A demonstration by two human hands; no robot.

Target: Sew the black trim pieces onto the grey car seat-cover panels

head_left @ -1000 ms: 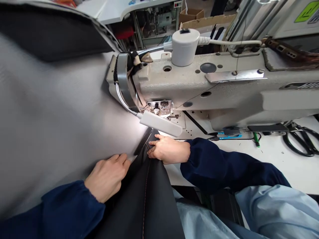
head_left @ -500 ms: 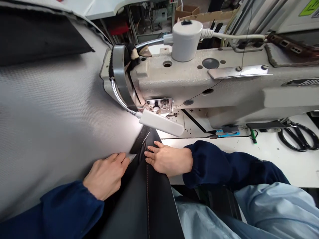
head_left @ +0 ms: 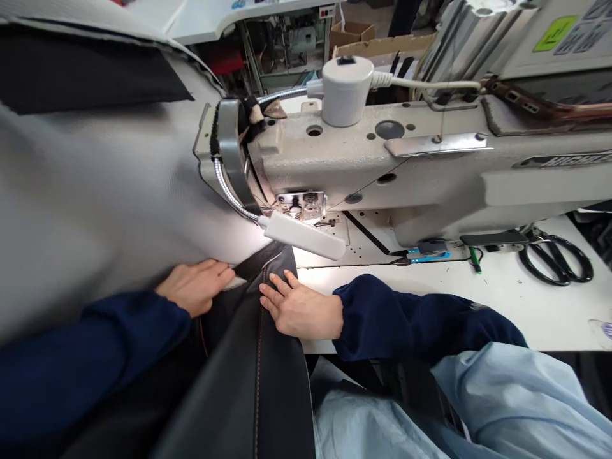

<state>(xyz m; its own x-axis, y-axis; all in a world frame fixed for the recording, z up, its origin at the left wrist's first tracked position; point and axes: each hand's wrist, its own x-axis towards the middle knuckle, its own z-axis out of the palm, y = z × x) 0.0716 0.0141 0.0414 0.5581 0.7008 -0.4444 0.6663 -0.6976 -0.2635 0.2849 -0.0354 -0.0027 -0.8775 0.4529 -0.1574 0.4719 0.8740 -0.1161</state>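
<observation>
Right hand [head_left: 301, 309] is lying spread on the black, orange-stitched leathery panel [head_left: 282, 376] before the beige metal sewing machine [head_left: 306, 159], while left hand [head_left: 195, 285], now nearer it, is pinching a pale fabric edge [head_left: 236, 283], apparently steadying both.

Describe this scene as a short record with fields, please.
Left hand: pinches a pale edge beside the black material
Right hand: flat on the black material, fingers by the orange stitching
Equipment: sewing machine with a white lamp near its needle end
Left side: large grey sheet
Right side: black-handled scissors on the white table
</observation>
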